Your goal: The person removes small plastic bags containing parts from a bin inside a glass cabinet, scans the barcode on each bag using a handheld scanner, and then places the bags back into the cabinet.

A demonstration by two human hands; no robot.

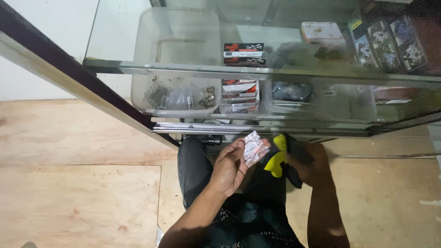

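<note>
Fingers of my left hand (228, 167) pinch a small clear packet (254, 148), held up just below the glass cabinet (257, 71). My right hand (307, 160) grips a yellow and black tool (278, 158) beside it. I should hold the packet steady and pinch lightly so nothing spills. Under me is a pale wooden floor (78, 193). Clear bins (174, 64) sit on the shelves.

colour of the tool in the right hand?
Yellow and black tool, held in the right hand; head view.
</note>
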